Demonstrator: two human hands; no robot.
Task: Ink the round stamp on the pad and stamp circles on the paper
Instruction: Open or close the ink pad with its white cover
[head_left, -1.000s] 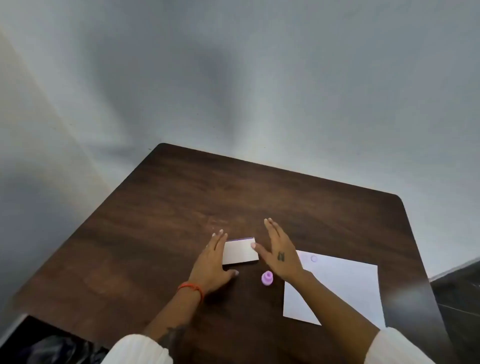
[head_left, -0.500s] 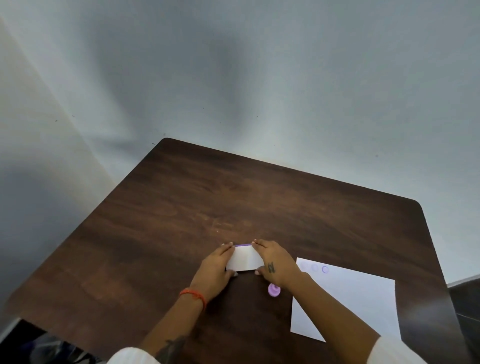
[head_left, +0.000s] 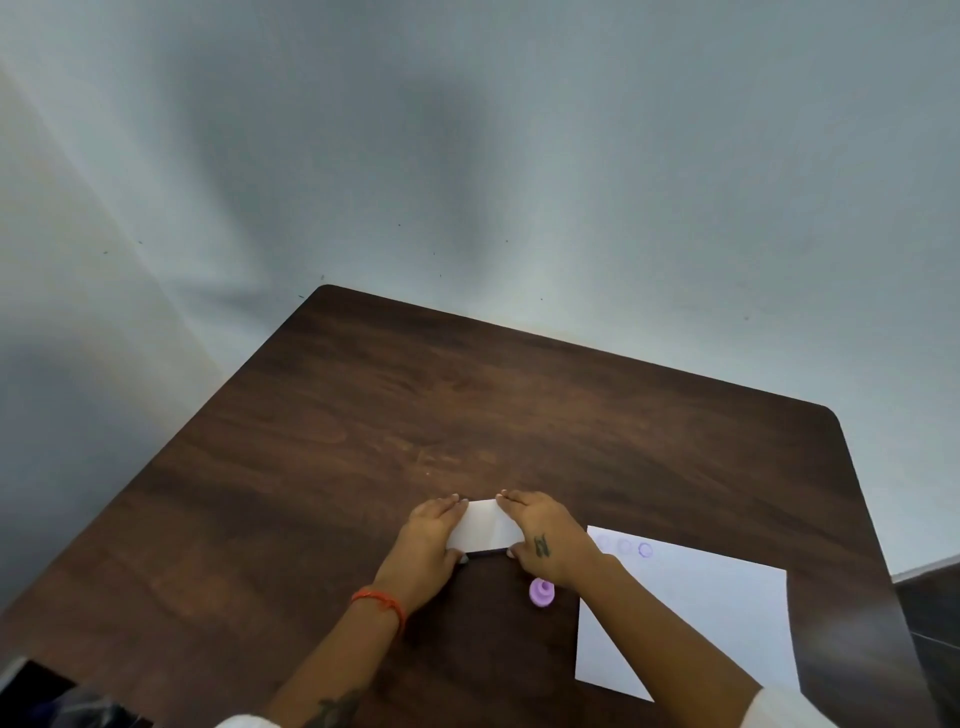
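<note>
Both hands are now closing on the white ink pad case (head_left: 480, 526) from its two sides; a second earlier they were lying flat and open beside it. The left hand (head_left: 428, 540) is gripping its left end, the right hand (head_left: 540, 538) its right end, fingers over the far edge and thumbs at the near edge. One lilac round stamp (head_left: 542, 593) is standing on the dark wooden table (head_left: 363, 441) at 5 o'clock from the case. One white paper sheet (head_left: 727, 613) is lying at 4 o'clock, bearing three faint purple circles (head_left: 644, 550) along its far edge.
</note>
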